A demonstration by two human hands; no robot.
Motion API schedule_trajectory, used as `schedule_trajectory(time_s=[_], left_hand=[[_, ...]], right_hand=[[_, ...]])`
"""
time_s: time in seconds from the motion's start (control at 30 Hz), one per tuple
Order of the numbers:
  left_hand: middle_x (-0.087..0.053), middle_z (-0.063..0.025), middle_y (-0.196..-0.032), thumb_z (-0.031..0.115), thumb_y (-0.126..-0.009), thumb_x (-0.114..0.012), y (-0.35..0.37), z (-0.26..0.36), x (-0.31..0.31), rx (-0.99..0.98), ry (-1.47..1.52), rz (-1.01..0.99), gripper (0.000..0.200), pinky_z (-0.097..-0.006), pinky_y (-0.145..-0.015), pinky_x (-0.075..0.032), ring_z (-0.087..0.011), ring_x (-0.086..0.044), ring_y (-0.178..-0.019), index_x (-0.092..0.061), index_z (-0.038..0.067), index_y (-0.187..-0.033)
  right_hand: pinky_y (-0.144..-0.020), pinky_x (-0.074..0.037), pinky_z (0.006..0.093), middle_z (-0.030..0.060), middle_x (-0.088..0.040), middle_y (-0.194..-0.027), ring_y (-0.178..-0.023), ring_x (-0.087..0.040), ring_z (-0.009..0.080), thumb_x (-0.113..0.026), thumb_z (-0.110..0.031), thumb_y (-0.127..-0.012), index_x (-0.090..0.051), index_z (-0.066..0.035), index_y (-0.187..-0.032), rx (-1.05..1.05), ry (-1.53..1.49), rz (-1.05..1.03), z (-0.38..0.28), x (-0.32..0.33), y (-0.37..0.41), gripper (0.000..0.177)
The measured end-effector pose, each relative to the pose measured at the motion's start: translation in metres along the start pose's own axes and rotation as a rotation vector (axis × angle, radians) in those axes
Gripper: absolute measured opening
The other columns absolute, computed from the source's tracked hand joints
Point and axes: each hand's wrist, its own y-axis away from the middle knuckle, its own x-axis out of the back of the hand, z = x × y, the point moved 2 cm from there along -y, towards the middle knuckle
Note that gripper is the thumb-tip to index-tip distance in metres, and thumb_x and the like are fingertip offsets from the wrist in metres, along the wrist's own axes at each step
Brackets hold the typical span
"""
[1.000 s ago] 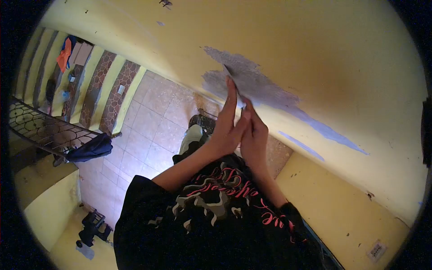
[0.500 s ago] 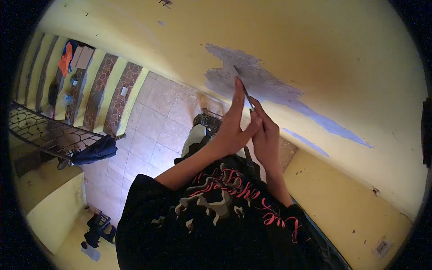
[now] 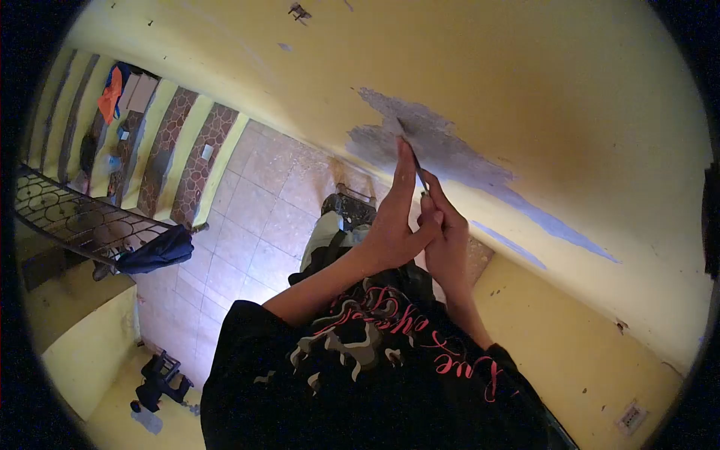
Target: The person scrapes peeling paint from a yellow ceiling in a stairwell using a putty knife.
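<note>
My right hand (image 3: 448,240) is closed around the lower end of a narrow scraper (image 3: 418,166), slanted up toward the yellow wall (image 3: 525,90). My left hand (image 3: 394,221) lies alongside with long fingers pressed against the tool, its thumb reaching across to my right hand. The scraper's tip is at the bare grey patch (image 3: 442,146), where the yellow paint is gone. Whether the tip touches the surface cannot be made out. My fingers cover much of the tool.
Below me is a tiled floor (image 3: 247,202) with a paint-spotted stool (image 3: 352,206). Steps (image 3: 202,161) rise at left beside a metal railing (image 3: 82,217) with dark cloth (image 3: 157,251) over it. Another person (image 3: 157,386) in dark clothes is at lower left by a scraped wall patch.
The wall patch and both hands appear slightly lower and farther right in the view. Both hands keep the same hold on the scraper.
</note>
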Motion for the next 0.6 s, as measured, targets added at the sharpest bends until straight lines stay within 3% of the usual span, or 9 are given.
schedule_trajectory(time_s=[0.03,0.07,0.1,0.17,0.23,0.3,0.4,0.53,0.6], left_hand=[[0.003,-0.0318,-0.149,0.012,-0.081,-0.055,-0.003,-0.004,0.002,0.002,0.002,0.005,0.090,-0.0406,-0.113,-0.011,-0.0394,-0.001,-0.140,0.007,-0.007,-0.143],[0.002,-0.0319,-0.149,0.012,-0.080,-0.054,-0.002,-0.009,0.006,0.046,0.035,0.052,0.090,-0.0401,-0.113,-0.012,-0.0392,-0.001,-0.140,0.008,-0.007,-0.143],[0.002,-0.0320,-0.149,0.012,-0.080,-0.054,-0.004,-0.011,0.011,0.080,0.058,0.091,0.090,-0.0396,-0.113,-0.012,-0.0389,-0.001,-0.141,0.008,-0.007,-0.143],[0.002,-0.0318,-0.149,0.010,-0.079,-0.051,-0.001,-0.003,0.010,0.049,0.078,0.017,0.088,-0.0378,-0.112,-0.014,-0.0384,-0.004,-0.141,0.008,-0.008,-0.142],[0.001,-0.0316,-0.149,0.010,-0.079,-0.049,-0.003,-0.007,0.002,-0.064,-0.047,0.059,0.086,-0.0370,-0.112,-0.017,-0.0379,-0.008,-0.140,0.006,-0.010,-0.142],[0.001,-0.0315,-0.149,0.011,-0.079,-0.049,0.002,0.003,0.004,-0.015,0.003,0.031,0.085,-0.0372,-0.112,-0.016,-0.0377,-0.008,-0.140,0.005,-0.010,-0.141],[0.000,-0.0312,-0.149,0.012,-0.079,-0.050,-0.006,-0.004,0.014,0.009,0.039,0.030,0.085,-0.0376,-0.112,-0.015,-0.0373,-0.009,-0.140,0.004,-0.011,-0.141],[-0.002,-0.0311,-0.149,0.012,-0.079,-0.050,-0.001,0.002,0.015,-0.007,0.017,0.061,0.086,-0.0378,-0.112,-0.015,-0.0364,-0.009,-0.141,0.004,-0.011,-0.142],[-0.006,-0.0311,-0.149,0.013,-0.079,-0.049,-0.002,0.009,0.010,-0.040,-0.004,0.046,0.085,-0.0381,-0.111,-0.018,-0.0362,-0.013,-0.140,0.003,-0.010,-0.142]], right_hand=[[-0.088,-0.043,0.0293,0.0196,-0.062,-0.114,-0.101,-0.056,0.0161,-0.044,-0.008,-0.095,-0.048,-0.005,-0.132,-0.060,0.004,0.053,0.003,-0.004,-0.002,0.037],[-0.080,-0.045,0.0288,0.0193,-0.064,-0.103,-0.089,-0.056,0.0142,-0.045,-0.009,-0.095,-0.048,-0.006,-0.132,-0.107,0.015,-0.009,-0.004,-0.011,-0.006,0.037],[-0.071,-0.046,0.0292,0.0170,-0.063,-0.087,-0.075,-0.052,0.0129,-0.046,-0.011,-0.095,-0.048,-0.007,-0.133,-0.001,0.028,-0.027,0.004,-0.010,-0.006,0.038],[-0.069,-0.047,0.0297,0.0170,-0.063,-0.081,-0.072,-0.053,0.0135,-0.047,-0.011,-0.095,-0.048,-0.009,-0.133,-0.034,0.042,-0.034,-0.013,0.004,0.009,0.038],[-0.071,-0.047,0.0292,0.0180,-0.065,-0.084,-0.076,-0.057,0.0140,-0.047,-0.011,-0.095,-0.047,-0.010,-0.133,-0.067,0.060,-0.004,-0.011,0.000,-0.001,0.038],[-0.074,-0.047,0.0288,0.0191,-0.066,-0.087,-0.081,-0.060,0.0146,-0.047,-0.011,-0.095,-0.047,-0.010,-0.134,-0.121,0.067,0.021,-0.016,0.002,0.005,0.039],[-0.075,-0.048,0.0300,0.0213,-0.065,-0.086,-0.082,-0.062,0.0160,-0.048,-0.010,-0.094,-0.046,-0.011,-0.135,0.058,0.137,0.002,-0.023,-0.002,0.006,0.041],[-0.077,-0.049,0.0331,0.0236,-0.064,-0.090,-0.084,-0.065,0.0259,-0.048,-0.006,-0.091,-0.047,-0.009,-0.134,-0.055,0.086,-0.053,-0.031,-0.005,0.000,0.043],[-0.076,-0.049,0.0346,0.0246,-0.063,-0.090,-0.083,-0.065,0.0302,-0.047,-0.005,-0.090,-0.046,-0.008,-0.134,0.092,0.123,0.007,-0.038,0.004,0.008,0.044]])
